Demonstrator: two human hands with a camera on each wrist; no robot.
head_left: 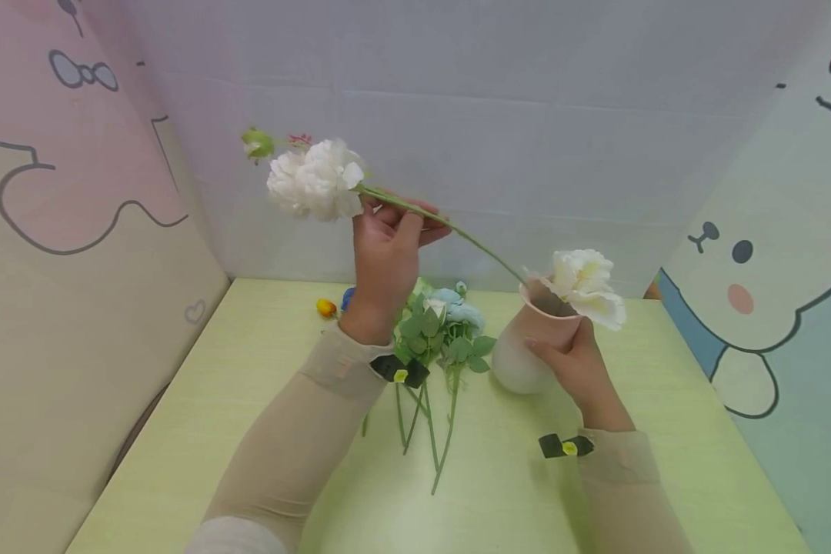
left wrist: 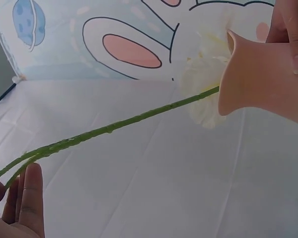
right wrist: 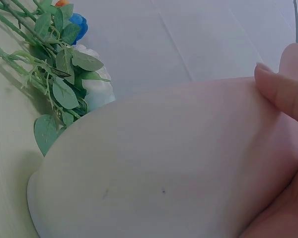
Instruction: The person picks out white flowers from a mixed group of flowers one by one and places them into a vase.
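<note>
My left hand [head_left: 390, 254] pinches the green stem [head_left: 467, 238] of a white artificial flower [head_left: 316, 181] between thumb and fingers, close below the bloom. That stem slants down to the right, and its lower end goes into the mouth of a pink-and-white vase [head_left: 526, 354]. In the left wrist view the stem [left wrist: 134, 120] meets the rim of the vase [left wrist: 258, 74]. My right hand [head_left: 578, 369] grips the vase around its upper side, the thumb lying across the front. Another white flower [head_left: 585, 285] leans out over the right of the rim; its stem is hidden inside.
Several loose artificial flowers [head_left: 429, 331] with green leaves lie on the pale table [head_left: 512, 492], left of the vase. An orange-yellow bud [head_left: 326, 308] and a blue flower [head_left: 348, 298] show behind my left wrist. A white cloth wall [head_left: 498, 169] stands behind, with cartoon-printed panels [head_left: 755, 308] at both sides.
</note>
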